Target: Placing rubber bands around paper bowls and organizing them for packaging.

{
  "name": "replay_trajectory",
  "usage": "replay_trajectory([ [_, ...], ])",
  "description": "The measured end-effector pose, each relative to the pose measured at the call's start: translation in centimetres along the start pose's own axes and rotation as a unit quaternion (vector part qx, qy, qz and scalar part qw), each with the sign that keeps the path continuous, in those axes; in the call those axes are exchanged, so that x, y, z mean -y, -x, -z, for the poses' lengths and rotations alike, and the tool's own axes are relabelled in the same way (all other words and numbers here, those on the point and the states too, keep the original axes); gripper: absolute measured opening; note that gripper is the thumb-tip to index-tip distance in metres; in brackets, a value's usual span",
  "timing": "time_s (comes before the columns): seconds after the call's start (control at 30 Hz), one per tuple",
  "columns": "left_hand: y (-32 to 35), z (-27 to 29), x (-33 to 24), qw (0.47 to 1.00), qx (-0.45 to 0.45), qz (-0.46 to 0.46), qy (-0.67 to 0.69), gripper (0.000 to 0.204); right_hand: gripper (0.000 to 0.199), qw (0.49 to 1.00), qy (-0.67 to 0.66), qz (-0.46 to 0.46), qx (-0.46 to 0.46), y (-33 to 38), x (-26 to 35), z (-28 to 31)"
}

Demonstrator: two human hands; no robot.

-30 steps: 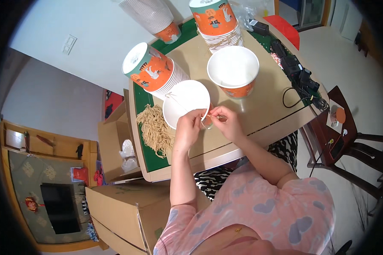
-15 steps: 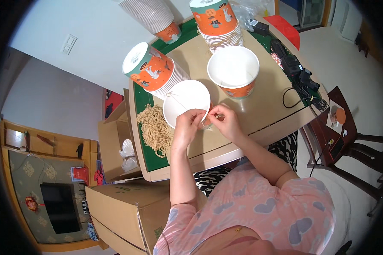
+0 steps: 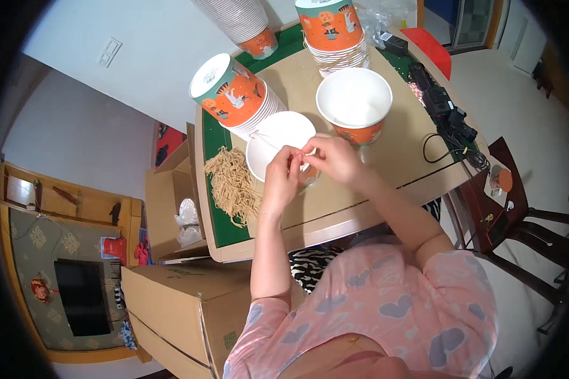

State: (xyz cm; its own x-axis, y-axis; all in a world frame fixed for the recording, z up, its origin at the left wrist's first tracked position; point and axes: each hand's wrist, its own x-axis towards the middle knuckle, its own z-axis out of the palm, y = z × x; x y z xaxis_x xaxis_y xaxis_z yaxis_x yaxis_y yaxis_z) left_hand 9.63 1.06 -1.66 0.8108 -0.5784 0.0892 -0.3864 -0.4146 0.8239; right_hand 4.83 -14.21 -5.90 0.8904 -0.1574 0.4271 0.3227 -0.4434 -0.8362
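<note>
A white-lined paper bucket point(image 3: 259, 158) lies tilted on the table, its mouth toward me. A thin tan cord point(image 3: 267, 141) crosses its mouth from the far rim toward my fingers. My left hand point(image 3: 282, 179) is closed in a pinch at the near right rim. Fingertip to fingertip with it, my right hand point(image 3: 336, 159) pinches at the same spot. Both seem to grip the cord's end, though the fingers mostly hide it. Left of the bucket lies a loose heap of tan cords point(image 3: 231, 183). Another paper bucket point(image 3: 354, 95) stands upright to the right.
Behind are nested stacks of orange-and-green buckets point(image 3: 234, 95), one stack point(image 3: 332, 35) wrapped with cords. Black adapters and cables point(image 3: 446, 107) line the table's right edge. Cardboard boxes point(image 3: 183, 303) stand at the left, a dark wooden chair point(image 3: 518, 221) at the right.
Both hands have shifted slightly up and closer together, the right one now meeting the left at the rim. The view has tilted a little; the bucket still lies in place.
</note>
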Motion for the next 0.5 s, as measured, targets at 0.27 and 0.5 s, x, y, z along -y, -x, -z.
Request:
replay_trajectory([
  [0.27, 1.3, 2.6, -0.4, 0.963, -0.085, -0.045, 0.25, 0.018, 0.01, 0.994, -0.013, -0.037, 0.099, 0.0, 1.9, 2.0],
  [0.5, 5.5, 1.6, -2.1, 0.965, -0.031, -0.179, -0.191, 0.063, 0.01, 0.985, -0.04, -0.113, 0.126, 1.5, 3.2, 2.9],
])
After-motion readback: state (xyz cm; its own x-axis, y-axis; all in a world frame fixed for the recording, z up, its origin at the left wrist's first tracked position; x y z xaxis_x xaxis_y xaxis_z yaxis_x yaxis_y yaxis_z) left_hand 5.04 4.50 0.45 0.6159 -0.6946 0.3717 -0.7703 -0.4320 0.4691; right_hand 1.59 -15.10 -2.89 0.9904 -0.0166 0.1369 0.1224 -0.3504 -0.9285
